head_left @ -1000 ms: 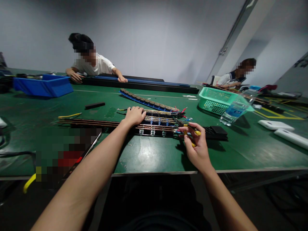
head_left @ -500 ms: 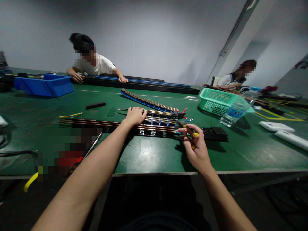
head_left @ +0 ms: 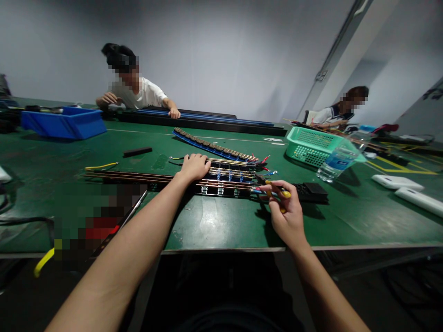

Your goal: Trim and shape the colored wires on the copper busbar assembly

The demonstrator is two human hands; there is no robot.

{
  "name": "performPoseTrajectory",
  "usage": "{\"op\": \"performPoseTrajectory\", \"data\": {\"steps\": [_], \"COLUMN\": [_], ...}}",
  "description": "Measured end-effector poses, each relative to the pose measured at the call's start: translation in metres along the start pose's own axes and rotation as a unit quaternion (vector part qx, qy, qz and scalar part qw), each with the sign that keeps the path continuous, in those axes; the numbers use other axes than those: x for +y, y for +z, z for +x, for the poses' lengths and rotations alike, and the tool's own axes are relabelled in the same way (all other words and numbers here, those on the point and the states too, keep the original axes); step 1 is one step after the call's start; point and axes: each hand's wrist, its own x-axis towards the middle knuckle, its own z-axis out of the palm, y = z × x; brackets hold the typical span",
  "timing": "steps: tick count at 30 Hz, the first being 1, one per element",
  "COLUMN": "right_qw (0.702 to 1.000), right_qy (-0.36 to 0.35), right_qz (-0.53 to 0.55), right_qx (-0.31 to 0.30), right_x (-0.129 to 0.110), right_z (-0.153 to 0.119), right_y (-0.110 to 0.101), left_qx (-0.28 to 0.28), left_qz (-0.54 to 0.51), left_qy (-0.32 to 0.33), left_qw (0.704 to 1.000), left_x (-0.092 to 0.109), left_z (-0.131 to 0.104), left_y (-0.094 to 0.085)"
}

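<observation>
My left hand [head_left: 194, 167] lies on top of the long strips with copper-coloured rods, its fingers bent over them. In my right hand [head_left: 285, 207] is a pair of yellow-handled pliers [head_left: 285, 194], near the right end of the front strip assembly [head_left: 221, 186]. The pliers' tip is small and dark, beside short red and blue wires; whether it touches them I cannot tell. Behind my left hand a curved blue strip with rods [head_left: 214, 146] lies at an angle. A black block [head_left: 313, 192] is to the right of my right hand.
A blue bin [head_left: 65, 124] stands at the left, a green basket [head_left: 311, 145] and a water bottle [head_left: 334, 163] at the right. White devices [head_left: 398, 181] lie further right. One person [head_left: 147, 92] leans over long black bars [head_left: 207, 123]; another [head_left: 332, 114] is at the right.
My right hand has shifted slightly right with the pliers, and its fingers have drawn closer together. The person across the table has raised one hand from the bars. My left hand has not moved.
</observation>
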Motion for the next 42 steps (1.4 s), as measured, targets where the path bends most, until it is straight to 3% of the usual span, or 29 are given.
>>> {"op": "performPoseTrajectory", "data": {"steps": [42], "right_qw": [1.0], "right_qy": [0.018], "right_qz": [-0.014], "right_qx": [0.015], "right_x": [-0.0098], "right_z": [-0.0012], "right_y": [0.0], "left_qx": [-0.002], "left_qz": [-0.009], "left_qy": [-0.001], "left_qw": [1.0], "left_x": [0.0012], "left_z": [-0.0029], "left_y": [-0.0045]}}
